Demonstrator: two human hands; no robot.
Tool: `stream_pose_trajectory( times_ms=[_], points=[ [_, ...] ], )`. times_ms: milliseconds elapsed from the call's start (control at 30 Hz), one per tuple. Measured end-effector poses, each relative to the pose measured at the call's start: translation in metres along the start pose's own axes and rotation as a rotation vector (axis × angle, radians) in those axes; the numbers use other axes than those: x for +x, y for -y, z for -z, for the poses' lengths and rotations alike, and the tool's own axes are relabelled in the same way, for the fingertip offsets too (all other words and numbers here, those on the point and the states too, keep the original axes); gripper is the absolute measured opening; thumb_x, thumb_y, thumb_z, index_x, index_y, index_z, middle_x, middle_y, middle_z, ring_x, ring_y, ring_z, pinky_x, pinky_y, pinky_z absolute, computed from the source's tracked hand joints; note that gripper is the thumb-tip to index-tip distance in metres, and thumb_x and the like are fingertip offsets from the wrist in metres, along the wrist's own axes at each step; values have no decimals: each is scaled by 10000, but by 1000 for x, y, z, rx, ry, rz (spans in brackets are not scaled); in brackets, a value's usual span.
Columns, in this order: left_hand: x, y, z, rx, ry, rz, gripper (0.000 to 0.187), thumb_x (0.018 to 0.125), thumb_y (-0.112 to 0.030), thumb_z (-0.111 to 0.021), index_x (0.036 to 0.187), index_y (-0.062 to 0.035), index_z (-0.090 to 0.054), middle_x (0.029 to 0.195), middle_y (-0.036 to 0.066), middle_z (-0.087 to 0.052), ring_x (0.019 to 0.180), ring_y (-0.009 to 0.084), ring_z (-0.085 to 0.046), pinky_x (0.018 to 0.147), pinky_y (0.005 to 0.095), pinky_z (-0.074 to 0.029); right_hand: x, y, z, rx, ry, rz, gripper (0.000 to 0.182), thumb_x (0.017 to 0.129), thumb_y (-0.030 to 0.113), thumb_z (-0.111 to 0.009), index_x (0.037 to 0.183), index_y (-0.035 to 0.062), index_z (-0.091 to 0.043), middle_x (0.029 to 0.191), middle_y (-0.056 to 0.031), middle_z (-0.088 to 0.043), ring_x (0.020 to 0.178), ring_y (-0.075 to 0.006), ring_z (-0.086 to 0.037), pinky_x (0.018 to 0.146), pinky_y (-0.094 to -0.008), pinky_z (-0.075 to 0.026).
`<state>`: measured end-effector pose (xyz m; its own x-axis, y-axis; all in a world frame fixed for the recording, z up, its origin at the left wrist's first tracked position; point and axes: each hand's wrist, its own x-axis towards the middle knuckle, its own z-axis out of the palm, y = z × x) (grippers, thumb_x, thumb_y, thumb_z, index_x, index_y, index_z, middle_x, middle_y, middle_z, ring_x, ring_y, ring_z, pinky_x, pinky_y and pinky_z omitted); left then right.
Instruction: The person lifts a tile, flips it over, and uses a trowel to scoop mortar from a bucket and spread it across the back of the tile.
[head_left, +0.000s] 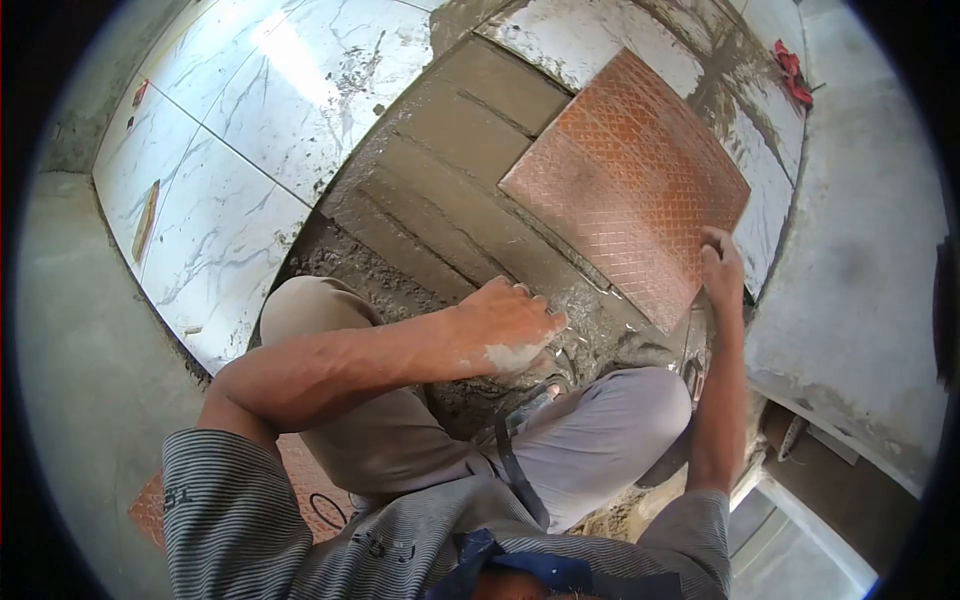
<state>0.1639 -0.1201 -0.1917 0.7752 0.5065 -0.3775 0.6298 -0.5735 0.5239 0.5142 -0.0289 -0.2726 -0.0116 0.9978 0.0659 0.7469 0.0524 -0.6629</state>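
A large square tile (635, 180), orange-brown with a grid-patterned face turned up, sits at an angle over the wet mortar bed (440, 150). My right hand (722, 268) grips its near right edge, fingertips on the upper face. My left hand (510, 325) is to the left of the tile's near corner, apart from it, above the mortar between my knees. Grey mortar is smeared near its thumb side. Its fingers are curled downward, and whatever they may hold is hidden. Grooves run across the smoothed mortar.
Marble-patterned white tiles (240, 110) splashed with mortar lie to the left, and others lie behind the orange tile. A bare grey wall (860, 270) rises on the right. A red cloth (792, 72) lies at the far right. Another orange tile (148, 508) is partly visible behind my left arm.
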Motion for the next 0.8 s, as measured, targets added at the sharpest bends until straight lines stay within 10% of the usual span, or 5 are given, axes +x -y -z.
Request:
stream_pose_trajectory(
  times_ms=[200, 467, 533, 633, 800],
  points=[
    [-2, 24, -8, -61, -288, -99, 406, 803, -348, -587, 1023, -11, -529, 898, 177, -595, 882, 344, -590, 755, 440, -452, -1, 216, -3, -25, 293, 336, 272, 844, 151, -528, 1074, 11, -566, 997, -149, -606, 960, -256, -576, 852, -345, -433],
    [7, 15, 31, -116, -370, 112, 350, 791, -325, -595, 957, -20, -552, 870, 169, -602, 865, 328, -593, 708, 412, -473, 6, 197, -69, -187, 395, 427, 424, 896, 305, -491, 1188, -2, -495, 1158, -167, -550, 1097, -291, -518, 959, -377, -373],
    [10, 20, 48, -155, -495, 221, 331, 792, -313, -592, 940, -19, -554, 865, 163, -602, 865, 326, -591, 700, 409, -476, 3, 176, -96, 804, 245, -262, 464, 919, 360, -425, 1219, 9, -475, 1238, -131, -506, 1156, -274, -474, 984, -377, -359],
    [7, 22, 64, -158, -769, 335, 311, 799, -296, -580, 954, -28, -557, 919, 168, -586, 890, 334, -574, 734, 422, -464, -14, 182, -135, 1608, 351, -575, 501, 929, 414, -379, 1246, 34, -457, 1253, -121, -487, 1159, -259, -462, 972, -382, -373],
    [6, 23, 40, 150, -1031, 169, 482, 841, -404, -518, 1192, -75, -497, 1274, 204, -432, 1154, 381, -440, 964, 489, -313, -11, 260, -141, 1944, 509, -286, 549, 932, 432, -335, 1281, 15, -413, 1296, -133, -441, 1187, -263, -429, 1011, -388, -329]
  ],
)
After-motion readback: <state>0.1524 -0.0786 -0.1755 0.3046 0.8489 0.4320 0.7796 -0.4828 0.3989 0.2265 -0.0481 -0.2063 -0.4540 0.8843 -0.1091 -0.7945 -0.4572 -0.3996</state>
